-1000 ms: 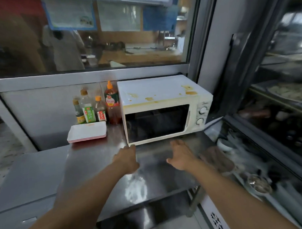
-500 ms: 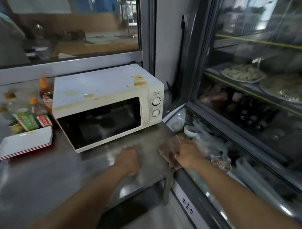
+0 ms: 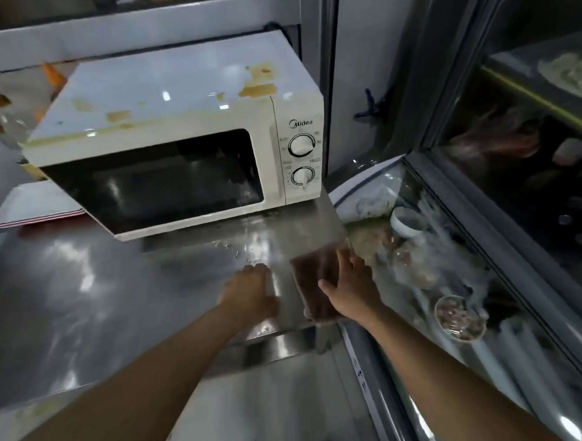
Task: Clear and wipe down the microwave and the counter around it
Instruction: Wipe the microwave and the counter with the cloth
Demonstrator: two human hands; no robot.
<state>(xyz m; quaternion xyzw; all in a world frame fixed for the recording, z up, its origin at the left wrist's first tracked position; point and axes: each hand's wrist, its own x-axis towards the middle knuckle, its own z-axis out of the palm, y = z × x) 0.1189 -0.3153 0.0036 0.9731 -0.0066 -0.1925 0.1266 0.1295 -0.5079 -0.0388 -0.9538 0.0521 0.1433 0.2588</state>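
Presently, a white microwave (image 3: 177, 132) stands at the far side of a steel counter (image 3: 87, 293), door closed; its top carries brown and yellowish stains, heaviest toward the far right corner and along the front edge; two dials sit on its right panel. Near its front, on the counter, lie pale crumbs or droplets (image 3: 238, 248). A brownish cloth (image 3: 313, 279) lies at the counter's right edge, near the front corner; the right hand (image 3: 351, 286) rests on it, fingers spread over its right side, thumb pointing left across it; whether the fingers grip it or merely press, I cannot tell. The left hand (image 3: 249, 294) lies just left of the cloth, knuckles up, on the counter; motion blur hides whether its fingers are curled or straight. Stacked white trays (image 3: 35, 206) with red rims sit left of the microwave, partly behind it; blurred bottles (image 3: 5, 121) stand beyond them. A glass-fronted display case (image 3: 466, 280) holding bowls adjoins the counter on the right.
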